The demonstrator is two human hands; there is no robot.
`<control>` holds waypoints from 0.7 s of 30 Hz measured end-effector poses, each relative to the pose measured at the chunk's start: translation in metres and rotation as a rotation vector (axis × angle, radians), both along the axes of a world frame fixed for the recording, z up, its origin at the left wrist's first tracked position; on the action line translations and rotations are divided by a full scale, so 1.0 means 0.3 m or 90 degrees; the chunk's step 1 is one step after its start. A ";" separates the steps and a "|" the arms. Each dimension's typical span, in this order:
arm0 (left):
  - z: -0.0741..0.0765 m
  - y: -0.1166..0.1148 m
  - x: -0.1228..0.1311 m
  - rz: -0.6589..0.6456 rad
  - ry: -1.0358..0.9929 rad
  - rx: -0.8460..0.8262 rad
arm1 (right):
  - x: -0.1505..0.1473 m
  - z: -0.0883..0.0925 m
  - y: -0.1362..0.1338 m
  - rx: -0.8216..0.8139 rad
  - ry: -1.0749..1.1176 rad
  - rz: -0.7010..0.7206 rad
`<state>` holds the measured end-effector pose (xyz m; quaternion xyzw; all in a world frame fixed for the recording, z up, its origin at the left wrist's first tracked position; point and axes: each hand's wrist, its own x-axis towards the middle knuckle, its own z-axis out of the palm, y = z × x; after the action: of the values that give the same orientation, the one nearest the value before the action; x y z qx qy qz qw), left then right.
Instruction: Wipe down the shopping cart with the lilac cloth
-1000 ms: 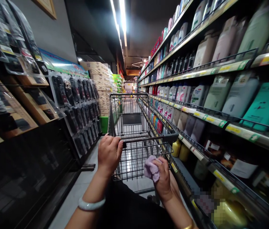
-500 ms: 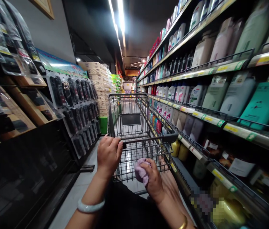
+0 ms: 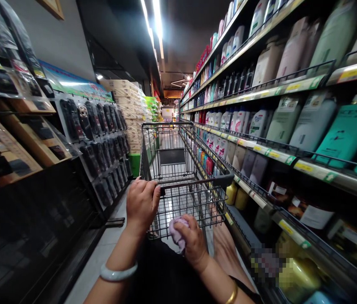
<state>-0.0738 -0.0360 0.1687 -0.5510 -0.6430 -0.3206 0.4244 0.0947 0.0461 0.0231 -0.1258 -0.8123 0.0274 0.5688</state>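
A dark wire shopping cart [image 3: 172, 157] stands straight ahead of me, and nothing shows inside its basket. My left hand [image 3: 142, 206] is closed over the left end of the cart's handle. In my right hand [image 3: 194, 241] is a crumpled pale purple cloth [image 3: 179, 232], bunched between thumb and fingers. This hand is low, on the near side of the cart's wire back, apart from the handle. Part of the cloth is hidden behind the fingers.
Shelves [image 3: 260, 145] of shampoo and lotion bottles run close along the right. On the left hang packaged belts [image 3: 94, 118] above a black display base [image 3: 32, 228]. Stacked cartons [image 3: 127, 107] stand farther down the aisle, which has a tiled floor [image 3: 99, 253].
My right hand has moved left and slightly down with the cloth. The left hand keeps its grip on the handle, and the view has shifted slightly.
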 end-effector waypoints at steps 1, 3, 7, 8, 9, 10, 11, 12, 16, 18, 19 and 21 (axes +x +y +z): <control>0.000 0.001 0.000 -0.001 0.000 0.003 | -0.005 0.034 -0.005 -0.023 0.011 0.006; -0.001 0.004 0.002 -0.003 0.002 0.009 | -0.028 0.115 -0.012 -0.035 0.031 0.021; -0.003 0.004 0.009 -0.002 0.008 0.011 | -0.088 0.163 -0.025 0.024 0.028 0.028; -0.003 0.003 0.011 -0.002 0.009 0.010 | -0.097 0.140 -0.030 0.047 0.023 0.031; -0.003 0.002 0.012 -0.002 0.009 0.008 | -0.101 0.110 -0.036 0.069 0.016 0.036; -0.003 0.001 0.013 -0.002 0.009 0.007 | -0.101 0.078 -0.042 0.088 0.005 0.045; -0.002 0.000 0.013 -0.001 0.009 0.006 | -0.098 0.051 -0.049 0.097 -0.008 0.052; -0.002 0.000 0.014 0.001 0.009 0.005 | -0.094 0.035 -0.056 0.091 -0.020 0.056; -0.002 0.000 0.011 0.006 0.004 0.012 | -0.102 0.095 -0.083 0.036 -0.010 0.057; -0.002 0.000 0.008 0.001 0.002 0.014 | -0.128 0.142 -0.087 0.045 0.008 0.058; -0.003 0.000 0.006 0.000 0.004 0.013 | -0.142 0.150 -0.086 0.057 0.015 0.057; -0.003 -0.003 0.005 0.001 0.012 0.006 | -0.167 0.127 -0.081 0.093 0.017 0.059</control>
<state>-0.0725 -0.0369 0.1679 -0.5519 -0.6378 -0.3179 0.4331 0.0446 0.0217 0.0611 -0.0457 -0.8093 -0.0038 0.5856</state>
